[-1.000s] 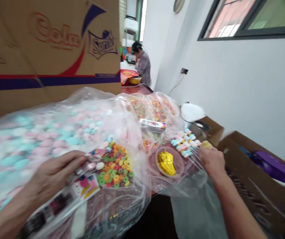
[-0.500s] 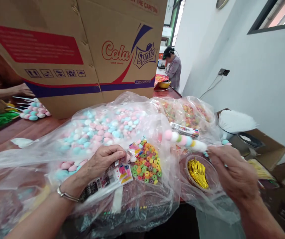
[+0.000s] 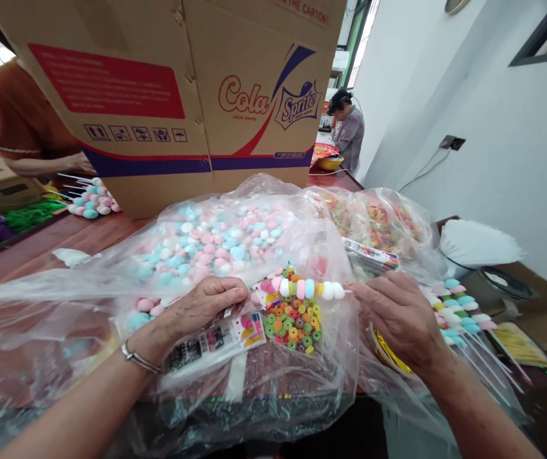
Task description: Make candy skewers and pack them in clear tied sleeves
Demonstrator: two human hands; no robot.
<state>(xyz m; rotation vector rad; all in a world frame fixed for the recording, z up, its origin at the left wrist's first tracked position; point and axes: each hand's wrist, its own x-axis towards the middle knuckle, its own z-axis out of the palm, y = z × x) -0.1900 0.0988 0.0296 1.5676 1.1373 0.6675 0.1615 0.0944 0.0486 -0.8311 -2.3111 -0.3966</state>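
Left hand: grip pinched, seemingly on printed wrapper | Right hand: grip closed on marshmallow skewer, stick end | Coloured rings: one pile, near skewer

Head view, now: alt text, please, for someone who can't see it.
The right hand holds a marshmallow skewer, its far end at a printed plastic sleeve pinched in the left hand. Below the skewer lie small multicoloured rings; behind, a clear bag of pastel marshmallows lies before a Cola-Sprite carton.
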